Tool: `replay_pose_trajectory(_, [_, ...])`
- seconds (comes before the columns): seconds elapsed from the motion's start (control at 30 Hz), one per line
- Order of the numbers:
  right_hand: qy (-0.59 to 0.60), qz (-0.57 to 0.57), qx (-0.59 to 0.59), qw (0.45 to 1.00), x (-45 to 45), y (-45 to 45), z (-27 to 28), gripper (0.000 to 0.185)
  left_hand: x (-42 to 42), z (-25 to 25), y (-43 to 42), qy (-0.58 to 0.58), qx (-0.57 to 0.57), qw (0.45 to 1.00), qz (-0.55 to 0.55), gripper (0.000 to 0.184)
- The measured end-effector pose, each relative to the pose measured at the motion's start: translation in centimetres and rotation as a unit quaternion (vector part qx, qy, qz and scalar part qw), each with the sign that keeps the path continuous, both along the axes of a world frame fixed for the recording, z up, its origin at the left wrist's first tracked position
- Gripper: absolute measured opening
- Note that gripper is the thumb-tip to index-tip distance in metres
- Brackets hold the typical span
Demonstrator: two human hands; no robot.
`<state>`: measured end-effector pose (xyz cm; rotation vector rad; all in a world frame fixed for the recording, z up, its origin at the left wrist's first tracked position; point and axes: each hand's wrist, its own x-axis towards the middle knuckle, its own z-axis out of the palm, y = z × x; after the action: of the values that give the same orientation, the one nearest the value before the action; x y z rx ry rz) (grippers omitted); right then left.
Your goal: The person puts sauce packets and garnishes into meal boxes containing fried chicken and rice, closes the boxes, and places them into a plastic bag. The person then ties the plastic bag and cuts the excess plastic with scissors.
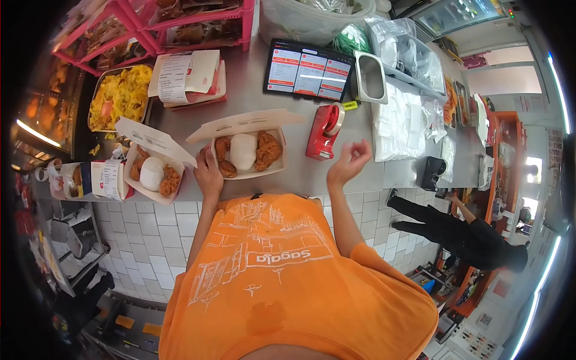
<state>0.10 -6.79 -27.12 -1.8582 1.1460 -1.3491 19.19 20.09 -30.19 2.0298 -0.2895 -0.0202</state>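
My left hand (pixel 208 174) grips the left side of an open takeaway box (pixel 258 171) at the counter's front, which holds fried chicken pieces (pixel 268 150) and a white wrapped mound (pixel 243 151). Its lid (pixel 237 124) is folded back. Left of that hand stands a second open box (pixel 142 187) with similar contents. Raised to the right, my right hand (pixel 350 162) has its fingers curled together, with nothing visible in them. Nearest to it is a red tape dispenser (pixel 321 135) with a roll of tape.
Behind are a tablet (pixel 308 71), a metal tray (pixel 370 78) and stacked boxes with receipts (pixel 189 78). White plastic bags (pixel 399 120) lie right. A tray of yellow food (pixel 122 98) and pink racks (pixel 198 27) are left. Another person in black (pixel 465 234) is far right.
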Motion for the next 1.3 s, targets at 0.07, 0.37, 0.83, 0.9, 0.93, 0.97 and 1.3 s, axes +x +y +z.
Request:
replay_pose_trajectory(0.07, [0.057,0.012,-0.009,0.998,-0.5,2.8,-1.8,0.075,0.2,0.0,-0.2,0.007,0.0,1.0,0.004,0.035])
replay_pose_trajectory(0.37, [0.079,-0.017,0.132,0.988,-1.6,2.0,-1.4,0.07,0.5,0.2,0.2,0.036,-0.001,0.999,-0.028,0.036])
replay_pose_trajectory(0.83, [0.209,0.146,-0.148,0.956,7.1,-1.3,-4.2,0.039,0.1,-0.5,-0.1,0.006,-0.036,0.999,-0.009,0.03])
replay_pose_trajectory(0.9, [0.228,0.142,-0.149,0.952,10.6,-2.1,-3.3,0.043,0.2,-0.4,-0.1,-0.003,-0.018,1.0,-0.003,0.03])
replay_pose_trajectory(0.93, [0.225,0.155,-0.191,0.943,11.9,-2.5,-3.0,0.045,0.2,-0.2,0.0,-0.007,-0.014,1.0,-0.004,0.03])
replay_pose_trajectory(0.97, [0.222,0.169,-0.234,0.931,13.1,-3.0,-2.9,0.046,0.2,-0.1,-0.1,-0.001,-0.014,1.0,-0.003,0.031])
replay_pose_trajectory(1.3, [0.25,0.198,-0.265,0.91,14.3,-3.6,-3.7,0.032,0.0,0.4,-0.2,0.075,-0.016,0.997,-0.005,0.043])
